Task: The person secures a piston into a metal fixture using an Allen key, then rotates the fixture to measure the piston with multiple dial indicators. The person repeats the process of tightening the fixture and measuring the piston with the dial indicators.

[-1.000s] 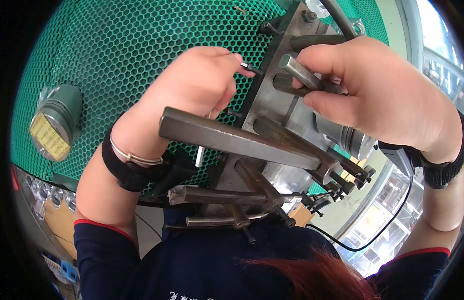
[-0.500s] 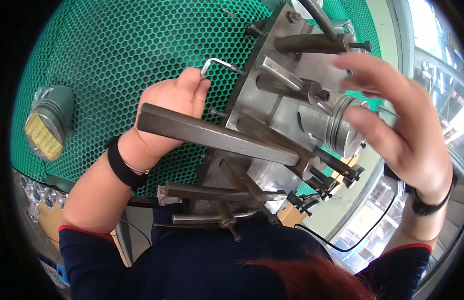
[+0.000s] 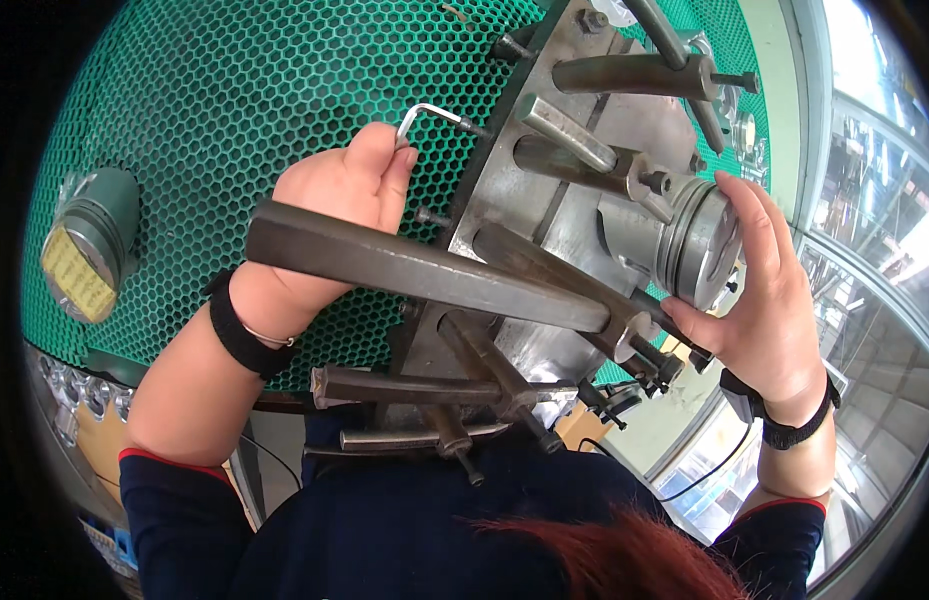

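Observation:
Pinched between the thumb and fingers of my left hand (image 3: 329, 195) is a silver L-shaped hex key (image 3: 420, 108). Its short end meets a dark bolt (image 3: 472, 126) at the left side of a heavy steel fixture (image 3: 499, 185). A grey metal piston (image 3: 692, 240) with ring grooves sits at the fixture's right side, its crown facing right. My right hand (image 3: 769, 325) grips the piston's crown end, fingers on the upper edge and thumb on the lower. A long tapered steel bar (image 3: 414, 264) passes in front of my left hand and covers part of it.
Several steel posts with crossbars and bolts, such as this upper post (image 3: 634, 75), stick out of the fixture. A second piston (image 3: 94, 240) with a yellow note lies on the green honeycomb mat (image 3: 234, 90) at left. Windows (image 3: 874, 200) stand at far right.
My right hand has come down and left from above the piston and closed on its crown end. My left hand stays at the hex key with little movement.

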Demonstrator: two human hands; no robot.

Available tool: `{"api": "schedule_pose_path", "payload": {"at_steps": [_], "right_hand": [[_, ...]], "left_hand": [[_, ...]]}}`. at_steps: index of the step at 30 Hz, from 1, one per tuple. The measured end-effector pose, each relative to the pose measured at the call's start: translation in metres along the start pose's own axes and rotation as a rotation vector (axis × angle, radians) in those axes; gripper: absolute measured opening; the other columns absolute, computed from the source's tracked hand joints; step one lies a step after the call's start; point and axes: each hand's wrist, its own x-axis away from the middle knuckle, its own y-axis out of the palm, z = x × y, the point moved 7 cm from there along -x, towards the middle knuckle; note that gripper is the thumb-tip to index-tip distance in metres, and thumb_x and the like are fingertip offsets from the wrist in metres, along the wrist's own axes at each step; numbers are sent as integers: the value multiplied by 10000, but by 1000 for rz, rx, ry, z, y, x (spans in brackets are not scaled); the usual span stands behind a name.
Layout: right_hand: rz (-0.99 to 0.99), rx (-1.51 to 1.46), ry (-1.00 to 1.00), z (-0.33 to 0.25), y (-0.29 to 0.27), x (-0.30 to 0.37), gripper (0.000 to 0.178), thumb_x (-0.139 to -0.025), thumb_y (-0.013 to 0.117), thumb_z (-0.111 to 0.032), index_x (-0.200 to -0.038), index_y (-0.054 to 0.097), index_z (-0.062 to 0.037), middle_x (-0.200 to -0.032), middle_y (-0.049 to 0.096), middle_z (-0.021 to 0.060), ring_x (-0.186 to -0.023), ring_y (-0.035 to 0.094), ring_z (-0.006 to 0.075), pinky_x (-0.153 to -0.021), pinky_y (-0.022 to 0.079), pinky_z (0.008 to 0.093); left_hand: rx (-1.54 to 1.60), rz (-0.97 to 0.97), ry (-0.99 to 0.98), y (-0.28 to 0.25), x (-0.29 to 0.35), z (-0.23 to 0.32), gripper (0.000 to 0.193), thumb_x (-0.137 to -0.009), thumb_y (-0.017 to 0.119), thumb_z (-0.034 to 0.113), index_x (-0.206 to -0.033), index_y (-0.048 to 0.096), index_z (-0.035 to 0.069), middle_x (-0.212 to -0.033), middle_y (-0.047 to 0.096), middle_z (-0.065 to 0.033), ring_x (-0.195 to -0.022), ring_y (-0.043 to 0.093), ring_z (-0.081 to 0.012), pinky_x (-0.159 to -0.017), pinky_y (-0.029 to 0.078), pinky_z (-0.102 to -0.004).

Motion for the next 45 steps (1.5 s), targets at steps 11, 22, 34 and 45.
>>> {"api": "schedule_pose_path", "payload": {"at_steps": [11, 22, 34, 45], "right_hand": [[10, 23, 29, -2, 2, 2, 918, -548, 838, -85, -1351, 393, -86, -1273, 487, 179, -1074, 558, 388, -872, 501, 416], [-138, -311, -199, -18, -37, -37, 615, -743, 788, -221, -1255, 523, -6, -1189, 568, 172, -1119, 536, 276, -955, 417, 353], [-517, -334, -49, -64, 14, -97, 222, -849, 673, -48, -1058, 634, 12, -775, 615, 68, -694, 538, 101, -647, 465, 259], [-331, -157, -140, -93, -3, -89, 217, -806, 693, -15, -1014, 636, 9, -723, 598, 66, -653, 521, 100, -611, 455, 258]], "left_hand": [[19, 107, 86, -6, -3, 3, 169, -929, 550, 200, -830, 495, 75, -557, 540, -123, -508, 552, -336, -488, 434, -441], [1136, -206, -635, 2, 2, 7, 311, -992, 474, 208, -1252, 564, 61, -668, 532, 23, -500, 366, -9, -434, 299, -164], [1774, -335, -1014, 14, 3, 22, 329, -1030, 386, 237, -1188, 547, -1, -616, 383, 58, -422, 289, -2, -326, 263, -141], [2199, -579, -865, 16, -8, 33, 301, -1029, 349, 190, -1087, 525, -48, -699, 490, 48, -406, 343, -12, -315, 326, -159]]}}
